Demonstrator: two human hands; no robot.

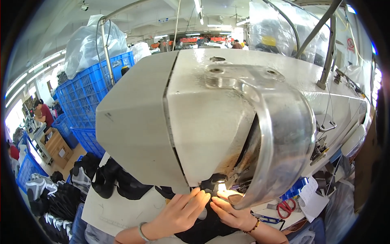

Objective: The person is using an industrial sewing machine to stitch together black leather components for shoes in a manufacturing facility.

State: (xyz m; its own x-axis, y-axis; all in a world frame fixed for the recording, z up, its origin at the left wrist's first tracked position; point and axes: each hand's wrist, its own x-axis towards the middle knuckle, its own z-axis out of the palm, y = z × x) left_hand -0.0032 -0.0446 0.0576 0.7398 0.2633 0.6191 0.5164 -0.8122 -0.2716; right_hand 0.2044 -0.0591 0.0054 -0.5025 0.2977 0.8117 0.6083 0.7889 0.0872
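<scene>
A large cream sewing machine (pixel 211 118) fills the middle of the view, its lit needle area low down in front of me. Below it lies a black shoe upper (pixel 208 228), partly covered by my hands. My left hand (pixel 181 210) pinches its edge from the left, fingertips close to the needle area. From the right, my right hand (pixel 232 211) grips the same piece, with the fingers drawn together and the tips near the lamp glow. The machine head and my fingers hide the exact stitching point.
Black shoe uppers (pixel 122 184) rest on the table's left side, with piles of black and grey ones (pixel 50 199) beyond. Red-handled scissors (pixel 286 207) and white paper (pixel 313 199) lie right. Blue crates (pixel 83 95) stand left; a person (pixel 44 113) works farther back.
</scene>
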